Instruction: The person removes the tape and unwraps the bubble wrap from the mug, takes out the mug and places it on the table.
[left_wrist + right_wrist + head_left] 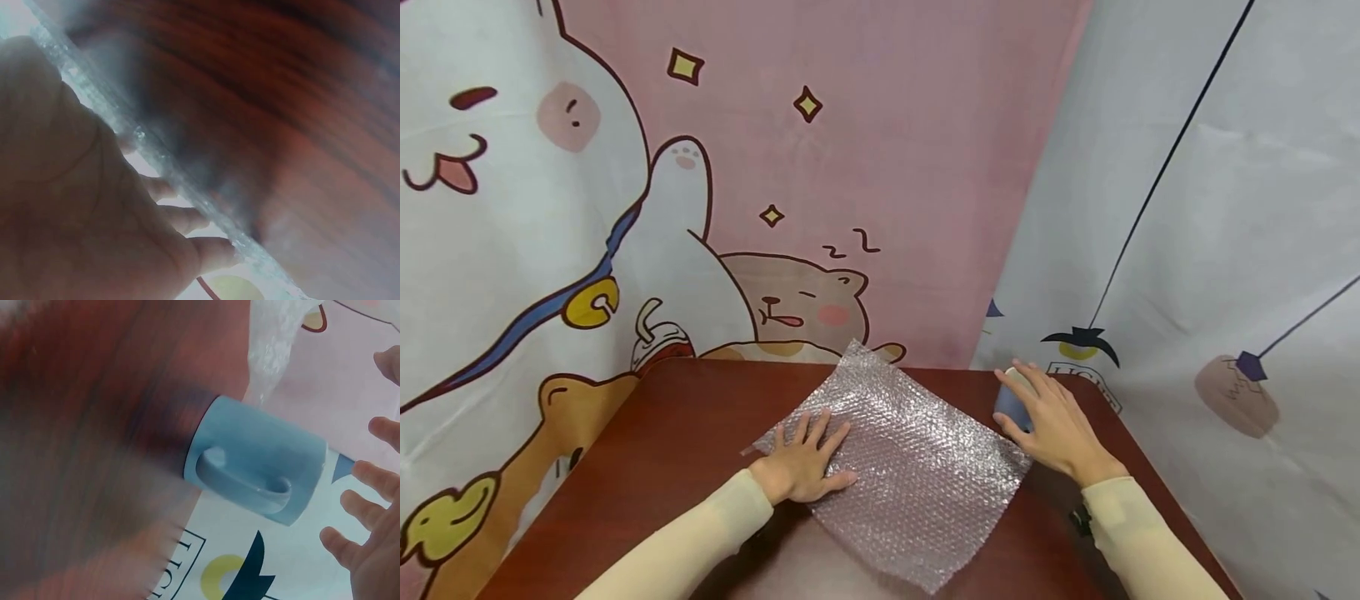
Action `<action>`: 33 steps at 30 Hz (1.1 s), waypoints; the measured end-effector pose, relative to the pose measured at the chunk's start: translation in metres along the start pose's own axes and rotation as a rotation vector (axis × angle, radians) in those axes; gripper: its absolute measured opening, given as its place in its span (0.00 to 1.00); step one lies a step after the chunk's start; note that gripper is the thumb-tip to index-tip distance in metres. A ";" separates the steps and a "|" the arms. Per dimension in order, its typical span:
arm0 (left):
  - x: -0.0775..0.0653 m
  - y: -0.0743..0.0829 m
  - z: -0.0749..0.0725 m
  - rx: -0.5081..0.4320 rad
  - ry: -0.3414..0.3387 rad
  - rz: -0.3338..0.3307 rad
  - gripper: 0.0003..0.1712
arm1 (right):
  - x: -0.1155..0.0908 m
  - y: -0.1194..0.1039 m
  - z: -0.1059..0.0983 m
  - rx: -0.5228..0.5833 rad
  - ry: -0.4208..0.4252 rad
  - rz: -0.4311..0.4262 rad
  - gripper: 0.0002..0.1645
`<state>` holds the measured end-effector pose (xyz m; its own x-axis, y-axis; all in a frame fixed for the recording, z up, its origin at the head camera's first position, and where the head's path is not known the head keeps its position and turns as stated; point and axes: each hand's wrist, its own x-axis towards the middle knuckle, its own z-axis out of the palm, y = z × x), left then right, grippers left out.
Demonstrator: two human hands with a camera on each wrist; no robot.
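A sheet of clear bubble wrap (pixel 917 475) lies diagonally across the table, its far corner lifted toward the back. On its left part rests my left hand (pixel 805 468), fingers spread and straight; in the left wrist view the palm (pixel 75 187) is beside the sheet's edge (pixel 159 156). A blue mug (pixel 1012 408) stands upright near the back right, partly hidden behind my right hand (pixel 1060 425). The right wrist view shows its handle (pixel 244 486) and a gap between the mug and my spread fingers (pixel 375 478).
The dark reddish-brown table (pixel 677 425) reaches back to a printed cartoon cloth (pixel 917 167). A white cloth (pixel 1210 250) with hanging-lamp drawings runs along the right side. A dark band (pixel 1081 521) shows at my right wrist.
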<state>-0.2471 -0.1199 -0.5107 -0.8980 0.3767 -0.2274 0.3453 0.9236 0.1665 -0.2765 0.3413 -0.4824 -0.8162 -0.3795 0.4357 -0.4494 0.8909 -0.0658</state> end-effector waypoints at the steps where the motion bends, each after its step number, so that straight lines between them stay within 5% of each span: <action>1: 0.000 0.000 0.000 -0.002 -0.002 -0.001 0.57 | -0.001 -0.003 -0.001 0.000 0.009 -0.005 0.47; 11: 0.001 -0.001 -0.001 0.003 -0.026 -0.007 0.57 | -0.019 -0.024 -0.003 0.010 0.066 -0.028 0.50; 33: 0.001 -0.006 0.001 -0.079 0.013 0.029 0.58 | -0.048 -0.055 -0.005 0.048 0.011 0.017 0.50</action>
<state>-0.2500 -0.1254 -0.5133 -0.8917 0.4016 -0.2086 0.3490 0.9037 0.2480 -0.2108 0.3117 -0.4954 -0.8200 -0.3615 0.4438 -0.4525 0.8842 -0.1160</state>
